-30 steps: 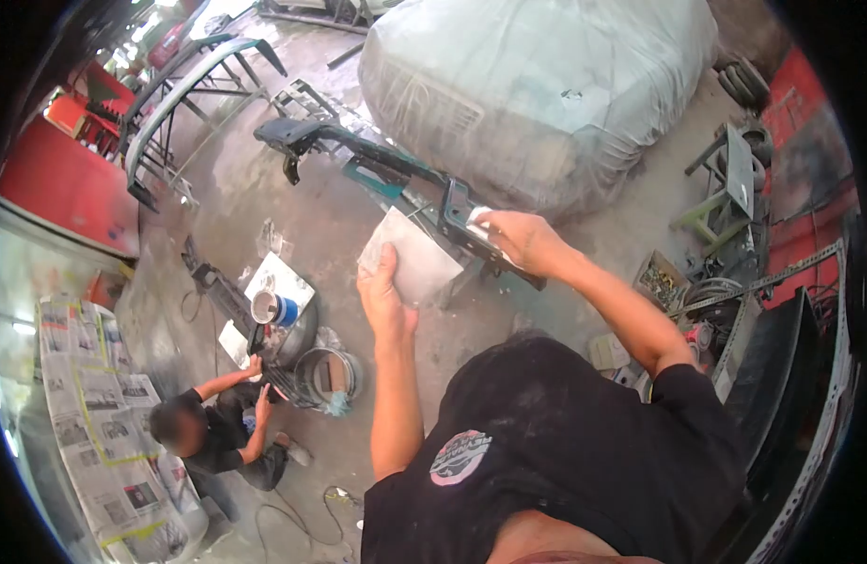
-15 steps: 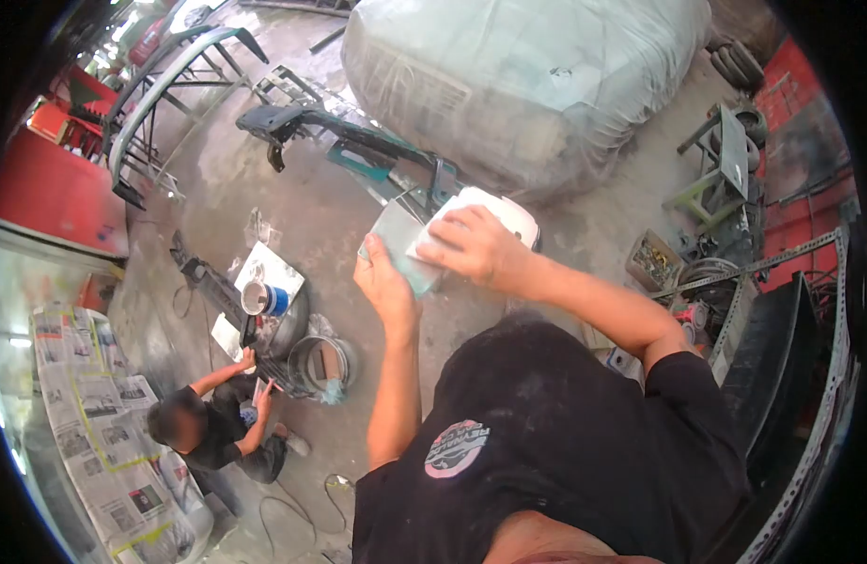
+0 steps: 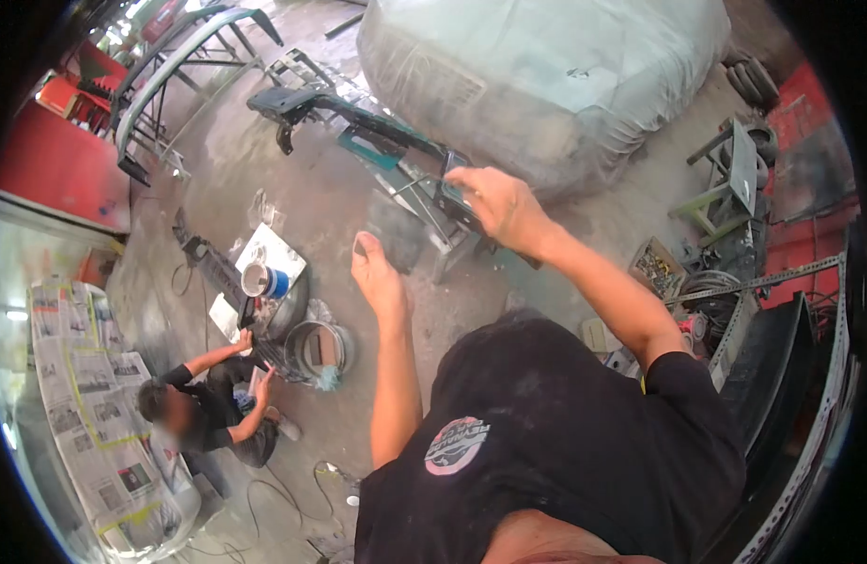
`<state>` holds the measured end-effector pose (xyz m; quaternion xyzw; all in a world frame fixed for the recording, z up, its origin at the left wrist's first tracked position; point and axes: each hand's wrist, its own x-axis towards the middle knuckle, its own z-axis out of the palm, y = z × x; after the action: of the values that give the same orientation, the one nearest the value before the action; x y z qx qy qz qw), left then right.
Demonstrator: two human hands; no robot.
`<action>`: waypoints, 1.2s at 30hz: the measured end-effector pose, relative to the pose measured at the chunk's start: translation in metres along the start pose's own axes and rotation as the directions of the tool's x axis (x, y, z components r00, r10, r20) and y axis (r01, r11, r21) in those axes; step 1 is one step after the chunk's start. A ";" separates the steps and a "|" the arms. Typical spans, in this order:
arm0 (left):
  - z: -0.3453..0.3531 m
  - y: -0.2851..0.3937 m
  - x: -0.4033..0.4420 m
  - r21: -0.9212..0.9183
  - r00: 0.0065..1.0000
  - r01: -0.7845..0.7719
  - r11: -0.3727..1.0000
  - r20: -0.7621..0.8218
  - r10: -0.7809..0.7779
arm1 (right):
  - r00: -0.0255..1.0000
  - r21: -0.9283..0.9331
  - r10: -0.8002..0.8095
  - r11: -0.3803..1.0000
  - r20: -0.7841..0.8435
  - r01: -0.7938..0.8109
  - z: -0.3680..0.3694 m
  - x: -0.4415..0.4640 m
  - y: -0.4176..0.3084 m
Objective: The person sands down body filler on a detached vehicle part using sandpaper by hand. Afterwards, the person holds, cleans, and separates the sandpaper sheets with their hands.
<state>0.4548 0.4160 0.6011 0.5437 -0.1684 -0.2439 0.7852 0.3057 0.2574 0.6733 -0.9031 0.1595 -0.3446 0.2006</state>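
My left hand (image 3: 379, 282) is raised in front of my body with its thumb up and its fingers curled. It appears closed on a thin greyish flat sheet (image 3: 396, 235), which is blurred and blends with the floor behind it. To its right, my right hand (image 3: 504, 211) is held higher and apart from it, fingers bent and pointing left. Whatever its fingers hold, if anything, cannot be made out. Beyond both hands a dark car bumper (image 3: 358, 117) lies across a metal stand (image 3: 424, 211).
A plastic-covered car (image 3: 546, 85) stands ahead. At left a person (image 3: 203, 404) crouches by a bucket (image 3: 302, 352), a paint can (image 3: 257, 280) and a white board (image 3: 281, 252). Newspaper-covered panels (image 3: 104, 404) are behind. A bench (image 3: 734, 179) and a metal rack (image 3: 776, 268) stand right.
My hands have separated; the right moved up and away from the left. The white object under my right hand no longer shows. The sheet at my left hand now looks greyer.
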 end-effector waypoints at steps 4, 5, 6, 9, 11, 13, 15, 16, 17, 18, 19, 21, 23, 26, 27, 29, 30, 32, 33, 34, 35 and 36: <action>0.024 0.002 0.000 -0.184 0.991 -0.056 0.981 -0.127 0.033 | 0.985 -0.027 -0.166 0.986 0.042 0.167 0.049 -0.036 -0.036; 0.030 0.004 -0.003 -0.178 0.979 -0.060 0.982 -0.201 0.024 | 0.982 0.007 -0.183 0.983 0.041 0.183 0.061 -0.046 -0.046; 0.032 0.006 -0.002 -0.178 0.980 -0.058 0.982 -0.196 0.022 | 0.979 0.040 -0.200 0.979 0.040 0.199 0.065 -0.046 -0.054; 0.040 0.019 -0.007 -0.323 0.985 -0.058 0.945 -0.175 0.001 | 0.989 0.022 -0.150 0.988 0.008 0.150 0.060 -0.029 -0.047; 0.041 0.019 -0.008 -0.339 0.985 -0.049 0.939 -0.172 -0.011 | 0.991 0.009 -0.136 0.991 -0.004 0.136 0.063 -0.027 -0.052; 0.043 0.019 -0.005 -0.366 0.984 -0.055 0.929 -0.176 -0.011 | 0.990 -0.008 -0.140 0.990 -0.015 0.140 0.062 -0.027 -0.050; 0.037 0.015 -0.008 -0.404 0.984 -0.011 0.915 -0.166 -0.061 | 0.983 0.025 -0.173 0.985 0.067 0.171 0.065 -0.042 -0.051; 0.035 0.013 -0.008 -0.402 0.983 -0.007 0.916 -0.169 -0.067 | 0.983 0.029 -0.169 0.985 0.072 0.167 0.066 -0.042 -0.049; 0.035 0.011 -0.007 -0.389 0.985 -0.037 0.920 -0.168 -0.032 | 0.982 0.015 -0.172 0.985 0.076 0.172 0.066 -0.040 -0.045; 0.036 0.009 -0.009 -0.378 0.986 -0.064 0.924 -0.165 0.001 | 0.981 -0.002 -0.174 0.985 0.081 0.175 0.063 -0.036 -0.042; 0.038 0.011 -0.014 -0.377 0.987 -0.056 0.925 -0.163 -0.006 | 0.982 -0.003 -0.166 0.986 0.084 0.167 0.062 -0.033 -0.040; 0.042 0.020 -0.017 -0.395 0.989 -0.048 0.918 -0.146 -0.011 | 0.995 -0.014 -0.097 0.995 0.035 0.098 0.065 -0.020 -0.039; 0.030 0.014 -0.005 -0.387 0.991 -0.064 0.920 -0.131 0.014 | 0.990 0.013 -0.118 0.993 0.072 0.117 0.065 -0.032 -0.048; 0.023 0.017 0.003 -0.364 0.988 -0.094 0.927 -0.150 0.041 | 0.974 0.047 -0.190 0.982 0.120 0.185 0.068 -0.049 -0.054; 0.021 0.019 0.004 -0.343 0.981 -0.120 0.932 -0.184 0.058 | 0.974 0.051 -0.198 0.980 0.107 0.193 0.065 -0.041 -0.052; 0.011 0.019 0.008 -0.320 0.983 -0.114 0.941 -0.175 0.059 | 0.977 0.058 -0.195 0.980 0.085 0.190 0.067 -0.037 -0.059; 0.014 0.024 0.010 -0.308 0.984 -0.115 0.944 -0.168 0.065 | 0.979 0.049 -0.196 0.980 0.050 0.193 0.067 -0.035 -0.061; 0.026 0.034 0.005 -0.299 0.975 -0.138 0.944 -0.207 0.077 | 0.977 0.036 -0.211 0.977 0.019 0.210 0.066 -0.030 -0.062; 0.030 0.039 0.002 -0.283 0.965 -0.154 0.947 -0.248 0.083 | 0.977 0.032 -0.212 0.977 0.014 0.211 0.067 -0.030 -0.063; 0.028 0.039 0.003 -0.284 0.965 -0.155 0.946 -0.248 0.083 | 0.978 0.028 -0.208 0.978 0.007 0.208 0.069 -0.030 -0.063; 0.026 0.037 0.005 -0.321 0.970 -0.155 0.934 -0.230 0.082 | 0.978 0.026 -0.208 0.978 0.008 0.208 0.072 -0.029 -0.064; 0.025 0.035 0.004 -0.358 0.974 -0.151 0.921 -0.214 0.077 | 0.978 0.015 -0.208 0.978 -0.021 0.208 0.075 -0.026 -0.063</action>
<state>0.4519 0.4043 0.6429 0.3954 -0.0725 -0.1704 0.8996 0.3481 0.3426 0.6374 -0.9096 0.0631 -0.3739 0.1695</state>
